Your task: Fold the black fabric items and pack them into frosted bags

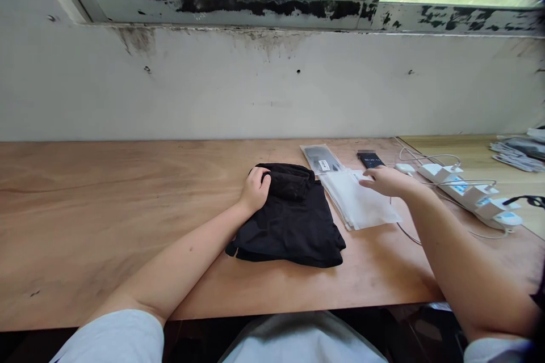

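Note:
Folded black cloth (293, 229), with a smaller rolled or folded part on its far end, lies on the wooden table (106, 210). My left hand (256, 188) grips the left edge of that upper part, its fingers curled over the fabric. To the right, my right hand (387, 180) hovers over or rests near the far right part of a stack of translucent white bags (361, 204), thumb and fingers apart, holding nothing I can see. A clear package with a grey item and a white label (324, 165) lies behind the bags.
Beyond my right hand is a black device with digits (369, 159). A white power strip with plugs (472, 195) and loose white cables occupies the right side. Folded grey items (517, 156) lie at the far right. A wall (213, 85) with a window borders the table's back.

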Tool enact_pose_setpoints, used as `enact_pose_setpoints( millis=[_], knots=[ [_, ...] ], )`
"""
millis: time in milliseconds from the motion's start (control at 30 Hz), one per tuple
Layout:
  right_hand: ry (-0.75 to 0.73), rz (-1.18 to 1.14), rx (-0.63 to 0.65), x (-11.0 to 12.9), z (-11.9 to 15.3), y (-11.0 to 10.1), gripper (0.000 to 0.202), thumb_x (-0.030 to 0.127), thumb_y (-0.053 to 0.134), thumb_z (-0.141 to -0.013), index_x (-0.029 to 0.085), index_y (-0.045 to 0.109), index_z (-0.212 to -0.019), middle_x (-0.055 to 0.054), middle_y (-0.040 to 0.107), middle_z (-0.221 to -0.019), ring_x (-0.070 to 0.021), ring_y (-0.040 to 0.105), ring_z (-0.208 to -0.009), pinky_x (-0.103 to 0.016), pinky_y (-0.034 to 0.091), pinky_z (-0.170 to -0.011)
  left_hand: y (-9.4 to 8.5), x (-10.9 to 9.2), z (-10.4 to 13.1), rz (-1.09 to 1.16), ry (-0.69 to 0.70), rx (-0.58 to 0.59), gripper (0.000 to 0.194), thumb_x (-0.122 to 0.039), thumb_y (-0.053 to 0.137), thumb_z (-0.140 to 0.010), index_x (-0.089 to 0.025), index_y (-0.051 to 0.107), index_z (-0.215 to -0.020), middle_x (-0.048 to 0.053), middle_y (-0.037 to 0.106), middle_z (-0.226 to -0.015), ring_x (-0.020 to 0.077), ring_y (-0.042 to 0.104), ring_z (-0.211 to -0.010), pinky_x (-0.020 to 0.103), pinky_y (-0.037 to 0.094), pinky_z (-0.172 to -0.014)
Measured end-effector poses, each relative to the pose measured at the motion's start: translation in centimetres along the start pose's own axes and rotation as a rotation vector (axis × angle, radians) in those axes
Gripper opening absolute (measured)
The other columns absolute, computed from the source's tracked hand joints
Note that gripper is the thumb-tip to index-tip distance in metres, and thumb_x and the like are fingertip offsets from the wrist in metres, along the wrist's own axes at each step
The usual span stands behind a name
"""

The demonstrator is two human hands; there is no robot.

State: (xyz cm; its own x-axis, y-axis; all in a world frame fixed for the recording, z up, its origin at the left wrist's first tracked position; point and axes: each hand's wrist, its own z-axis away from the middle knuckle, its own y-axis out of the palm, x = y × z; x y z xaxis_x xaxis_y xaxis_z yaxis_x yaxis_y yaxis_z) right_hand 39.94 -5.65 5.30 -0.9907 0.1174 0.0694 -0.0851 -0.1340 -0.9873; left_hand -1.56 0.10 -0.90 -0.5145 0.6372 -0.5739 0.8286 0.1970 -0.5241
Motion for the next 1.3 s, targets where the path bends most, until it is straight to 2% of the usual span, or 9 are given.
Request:
enact_pose_setpoints(
  millis=[67,100,233,333,467,567,767,900,1300],
  knots=[
    [-0.043,-0.026,-0.109,1.7,-0.4,1.2,0.066,0.063,0.042,-0.092,0.019,0.059,-0.139,-0.02,0.055,-0.143,-0.0395,0.056,-0.124,-0.05,0.045,-0.1,0.0,0.0,0.0,-0.002,-0.001,-0.003,0.017,-0.024,0.045,-0.097,-0.021,0.061,-0.102,0.008,0.064,-0.104,0.0242,0.061,-0.103,0.042,0.05,-0.096],
    [-0.098,-0.057,-0.113,2.7,-0.4,1.8,0.068,0.062,0.037,-0.095,0.018,0.054,-0.143,-0.019,0.052,-0.147,-0.0381,0.053,-0.129,-0.048,0.042,-0.104,0.0,0.0,0.0,-0.003,-0.002,-0.004,0.017,-0.024,0.045,-0.097,-0.021,0.061,-0.102,0.008,0.064,-0.104,0.0241,0.061,-0.102,0.042,0.05,-0.095],
    [-0.163,-0.051,-0.016,5.5,0.1,4.5,0.066,0.064,0.028,-0.098,0.023,0.053,-0.143,-0.018,0.054,-0.143,-0.0383,0.052,-0.129,-0.052,0.04,-0.104,0.0,0.0,0.0,-0.003,0.003,0.001,0.017,-0.023,0.045,-0.097,-0.021,0.061,-0.102,0.008,0.064,-0.104,0.0237,0.061,-0.102,0.042,0.05,-0.096],
    [-0.158,-0.008,-0.039,6.0,0.3,5.7,0.068,0.067,0.027,-0.097,0.024,0.053,-0.143,-0.02,0.057,-0.137,-0.0397,0.048,-0.131,-0.054,0.038,-0.105,0.0,0.0,0.0,0.0,-0.001,0.011,0.017,-0.023,0.045,-0.098,-0.02,0.061,-0.103,0.008,0.064,-0.104,0.0239,0.061,-0.103,0.042,0.049,-0.096],
    [-0.171,-0.045,-0.027,5.6,-0.1,5.5,0.069,0.067,0.025,-0.098,0.023,0.053,-0.143,-0.019,0.054,-0.14,-0.0379,0.046,-0.134,-0.052,0.036,-0.109,0.0,0.0,0.0,0.002,-0.005,0.009,0.017,-0.023,0.045,-0.098,-0.02,0.061,-0.102,0.008,0.064,-0.104,0.024,0.06,-0.102,0.042,0.049,-0.095],
    [-0.16,-0.101,-0.022,5.5,-0.3,5.3,0.067,0.067,0.026,-0.098,0.026,0.05,-0.146,-0.019,0.042,-0.152,-0.0366,0.043,-0.139,-0.049,0.035,-0.112,0.0,-0.1,0.0,0.005,-0.01,0.013,0.018,-0.023,0.044,-0.098,-0.02,0.061,-0.101,0.008,0.064,-0.104,0.024,0.06,-0.102,0.042,0.049,-0.094],
    [-0.156,-0.091,-0.064,5.9,-0.4,6.1,0.069,0.067,0.03,-0.098,0.025,0.04,-0.151,-0.019,0.023,-0.163,-0.0379,0.018,-0.152,-0.052,0.027,-0.117,-0.1,-0.2,0.0,0.003,-0.009,0.016,0.018,-0.025,0.045,-0.097,-0.021,0.062,-0.101,0.008,0.065,-0.103,0.0246,0.061,-0.102,0.043,0.049,-0.095],
    [-0.131,-0.077,-0.06,6.2,-0.8,6.7,0.068,0.063,0.027,-0.1,0.024,0.034,-0.155,-0.022,0.014,-0.166,-0.0407,0.01,-0.153,-0.058,0.023,-0.116,0.0,-0.1,-0.1,0.004,-0.007,0.015,0.018,-0.024,0.044,-0.098,-0.021,0.062,-0.101,0.008,0.065,-0.103,0.0245,0.061,-0.102,0.043,0.049,-0.095],
    [-0.105,-0.1,-0.098,7.5,-1.2,6.7,0.057,0.063,0.025,-0.1,0.042,0.041,-0.151,-0.008,0.007,-0.17,-0.0472,0.013,-0.151,-0.069,0.021,-0.113,-0.1,-0.3,0.0,0.008,-0.014,0.026,0.019,-0.025,0.043,-0.098,-0.021,0.062,-0.101,0.007,0.064,-0.102,0.0243,0.061,-0.1,0.041,0.049,-0.092]
  ],
)
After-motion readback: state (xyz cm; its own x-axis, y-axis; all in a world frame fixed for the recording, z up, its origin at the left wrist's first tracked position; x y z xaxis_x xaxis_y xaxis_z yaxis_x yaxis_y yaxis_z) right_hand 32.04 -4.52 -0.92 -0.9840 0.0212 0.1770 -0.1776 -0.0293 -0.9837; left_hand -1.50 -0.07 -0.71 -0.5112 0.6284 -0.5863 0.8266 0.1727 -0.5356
